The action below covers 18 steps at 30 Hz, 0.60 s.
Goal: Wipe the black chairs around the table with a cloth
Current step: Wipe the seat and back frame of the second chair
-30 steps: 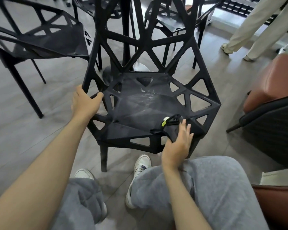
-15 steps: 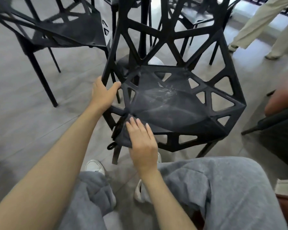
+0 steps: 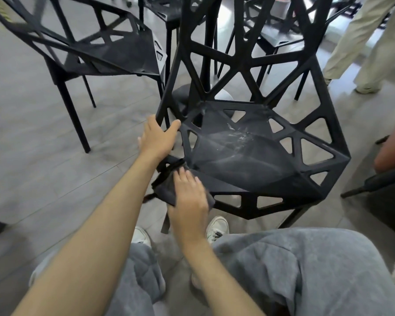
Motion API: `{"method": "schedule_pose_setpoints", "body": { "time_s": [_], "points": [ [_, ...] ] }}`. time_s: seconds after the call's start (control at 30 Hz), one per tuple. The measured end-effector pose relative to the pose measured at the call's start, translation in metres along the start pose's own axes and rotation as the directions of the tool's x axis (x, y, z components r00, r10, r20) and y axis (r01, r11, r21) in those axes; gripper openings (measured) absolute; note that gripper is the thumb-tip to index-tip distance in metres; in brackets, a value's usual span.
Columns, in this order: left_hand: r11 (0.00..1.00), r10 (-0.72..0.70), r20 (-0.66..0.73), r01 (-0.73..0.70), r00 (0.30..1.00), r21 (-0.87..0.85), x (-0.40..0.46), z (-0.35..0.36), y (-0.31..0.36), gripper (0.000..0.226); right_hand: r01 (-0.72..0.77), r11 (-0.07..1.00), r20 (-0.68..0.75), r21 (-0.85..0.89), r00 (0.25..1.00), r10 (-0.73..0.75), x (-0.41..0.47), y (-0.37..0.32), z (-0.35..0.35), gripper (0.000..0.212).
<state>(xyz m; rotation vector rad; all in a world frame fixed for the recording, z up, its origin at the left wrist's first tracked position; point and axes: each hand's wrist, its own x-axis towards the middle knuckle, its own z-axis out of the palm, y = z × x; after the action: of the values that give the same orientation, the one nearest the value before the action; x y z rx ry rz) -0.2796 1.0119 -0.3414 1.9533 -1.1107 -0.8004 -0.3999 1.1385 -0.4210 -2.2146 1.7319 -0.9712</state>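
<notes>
A black lattice chair (image 3: 249,156) stands right in front of me, its seat streaked with pale smears. My left hand (image 3: 156,139) grips the chair's left frame strut, thumb hooked over it. My right hand (image 3: 188,197) lies flat, fingers straight, pressing a dark cloth (image 3: 167,185) onto the seat's front left corner. The cloth is mostly hidden under my palm.
A second black chair (image 3: 96,53) stands at the upper left, with more black chairs behind. The table's round base (image 3: 222,96) shows through the chair back. A person's beige trouser legs (image 3: 360,49) are at the upper right. A brown padded seat (image 3: 392,144) sits at the right edge.
My right hand slid the cloth from the seat's front right corner across to the front left corner. My left hand has kept its grip on the frame.
</notes>
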Motion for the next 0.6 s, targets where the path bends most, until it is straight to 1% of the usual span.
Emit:
{"method": "schedule_pose_setpoints", "body": {
  "time_s": [0.07, 0.13, 0.17, 0.2, 0.27, 0.3, 0.37, 0.4, 0.47, 0.53, 0.6],
  "points": [
    [1.0, -0.015, 0.002, 0.015, 1.0, -0.004, 0.005, -0.001, -0.001, 0.082, 0.04, 0.998, 0.039, 0.038, 0.998, -0.042, 0.0, -0.005, 0.004, 0.065],
    [0.999, -0.037, 0.023, 0.037, 0.999, 0.018, 0.009, -0.001, -0.002, 0.081, 0.173, 0.985, 0.066, 0.02, 0.982, -0.174, 0.008, 0.015, -0.005, 0.057],
    [0.998, -0.029, 0.025, 0.028, 0.999, 0.05, 0.008, -0.001, 0.0, 0.076, 0.218, 0.976, 0.092, 0.017, 0.971, -0.219, 0.014, 0.028, -0.014, 0.058],
    [0.996, -0.001, 0.016, 0.0, 1.0, 0.092, 0.008, -0.001, 0.002, 0.069, 0.213, 0.977, 0.122, 0.032, 0.969, -0.215, 0.023, 0.038, -0.024, 0.063],
    [0.987, 0.056, 0.003, -0.056, 0.998, 0.152, 0.006, -0.002, 0.006, 0.058, 0.091, 0.995, 0.209, 0.046, 0.973, -0.099, 0.046, 0.058, -0.045, 0.073],
    [0.984, 0.086, 0.004, -0.085, 0.996, 0.158, 0.006, -0.001, 0.008, 0.057, 0.024, 0.999, 0.264, 0.021, 0.964, -0.029, 0.057, 0.066, -0.056, 0.072],
    [0.98, 0.139, -0.003, -0.137, 0.99, 0.143, 0.008, -0.002, 0.011, 0.055, -0.094, 0.992, 0.358, -0.086, 0.926, 0.119, 0.078, 0.091, -0.074, 0.068],
    [0.979, 0.155, -0.007, -0.153, 0.988, 0.132, 0.011, -0.002, 0.013, 0.054, -0.139, 0.98, 0.383, -0.141, 0.905, 0.184, 0.088, 0.108, -0.083, 0.066],
    [0.981, 0.165, 0.003, -0.164, 0.986, 0.101, 0.016, -0.003, 0.017, 0.051, -0.214, 0.949, 0.348, -0.231, 0.893, 0.286, 0.106, 0.148, -0.108, 0.063],
    [0.982, 0.176, 0.023, -0.178, 0.984, 0.065, 0.021, -0.001, 0.018, 0.051, -0.3, 0.906, 0.251, -0.298, 0.891, 0.378, 0.117, 0.192, -0.137, 0.061],
    [0.98, 0.188, 0.014, -0.189, 0.982, 0.058, 0.023, 0.001, 0.02, 0.05, -0.368, 0.864, 0.17, -0.345, 0.88, 0.443, 0.12, 0.218, -0.154, 0.059]
  ]
}}
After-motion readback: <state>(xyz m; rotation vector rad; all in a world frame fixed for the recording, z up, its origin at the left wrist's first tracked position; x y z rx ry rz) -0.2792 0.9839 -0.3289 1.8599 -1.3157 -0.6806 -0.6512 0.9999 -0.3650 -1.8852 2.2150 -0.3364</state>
